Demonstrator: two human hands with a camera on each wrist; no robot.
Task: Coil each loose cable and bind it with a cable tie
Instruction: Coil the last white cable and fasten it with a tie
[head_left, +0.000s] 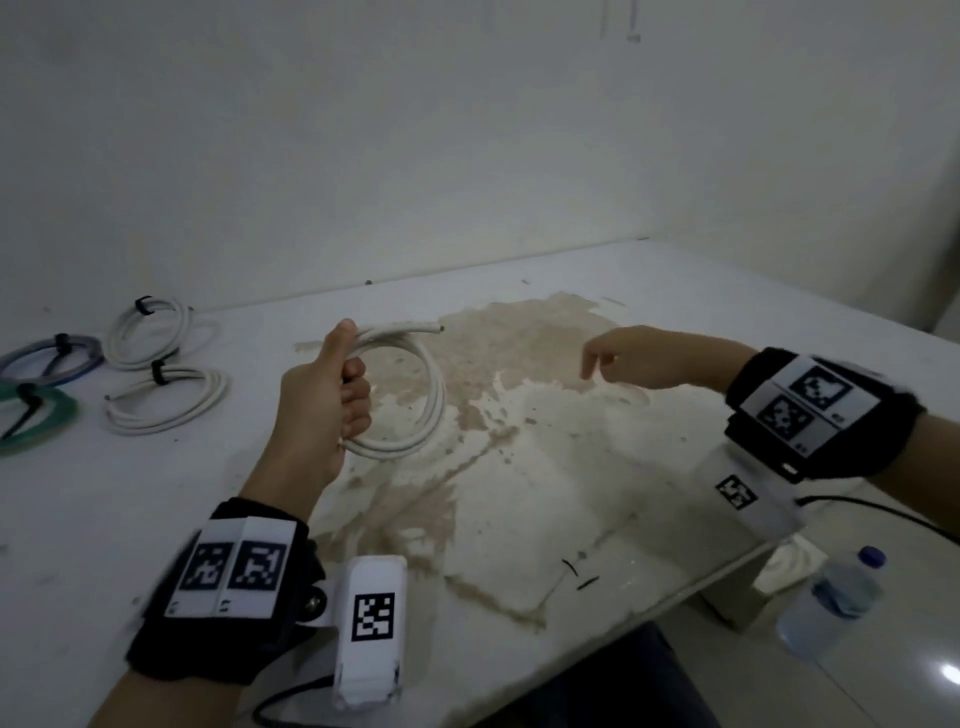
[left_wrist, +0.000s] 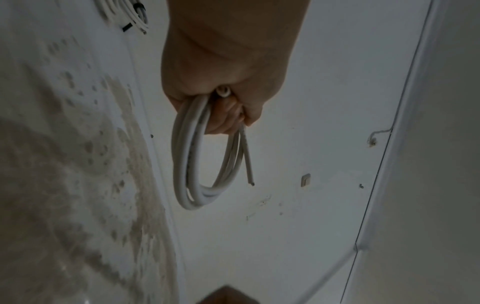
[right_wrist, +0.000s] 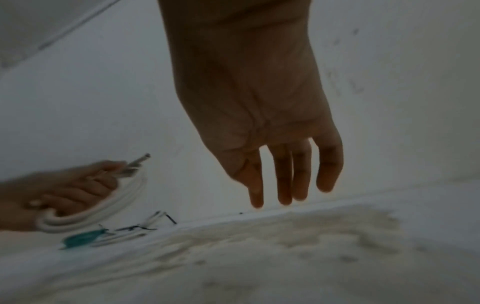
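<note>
My left hand (head_left: 332, 395) grips a coiled white cable (head_left: 415, 395) and holds it a little above the stained table (head_left: 519, 467). The coil's loops pass through the fist (left_wrist: 223, 111), and one cut end (left_wrist: 250, 181) sticks out free. My right hand (head_left: 623, 358) hovers over the table to the right of the coil, empty, its fingers (right_wrist: 283, 181) straight and hanging down. Two short black cable ties (head_left: 579, 574) lie near the table's front edge, between my arms.
At the back left lie two white coils (head_left: 156, 364), a blue-grey coil (head_left: 52, 358) and a green coil (head_left: 36, 415), each bound with a black tie. A water bottle (head_left: 831, 603) stands on the floor at the right. The wall runs close behind the table.
</note>
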